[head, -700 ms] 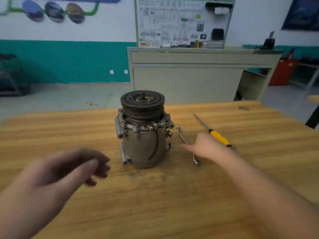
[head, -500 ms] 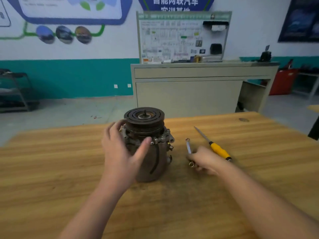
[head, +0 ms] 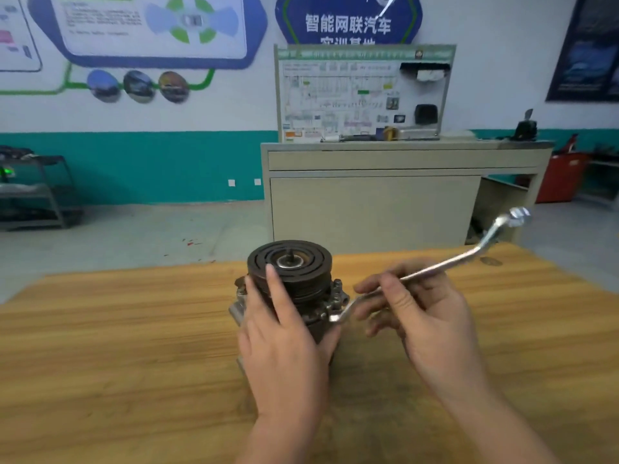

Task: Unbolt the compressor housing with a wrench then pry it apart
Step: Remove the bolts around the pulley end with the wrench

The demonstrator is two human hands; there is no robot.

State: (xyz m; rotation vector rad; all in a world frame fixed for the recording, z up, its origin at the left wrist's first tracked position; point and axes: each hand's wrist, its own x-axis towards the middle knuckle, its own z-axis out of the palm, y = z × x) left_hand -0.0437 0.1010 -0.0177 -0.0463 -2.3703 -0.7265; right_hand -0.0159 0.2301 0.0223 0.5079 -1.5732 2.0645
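Holding the compressor (head: 294, 289) upright on the table (head: 134, 329) with your left hand (head: 284, 343) wrapped around it, you pinch the wrench (head: 435, 267) in your right hand (head: 425, 316). Its low end sits by a side bolt. Next, I think, fit it on snugly and turn.

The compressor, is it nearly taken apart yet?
Not nearly. Done: the right hand holds the wrench. In hand: the left hand steadies the compressor while the wrench's lower end meets a flange bolt. Left: loosening bolts, then prying; the housing looks closed.
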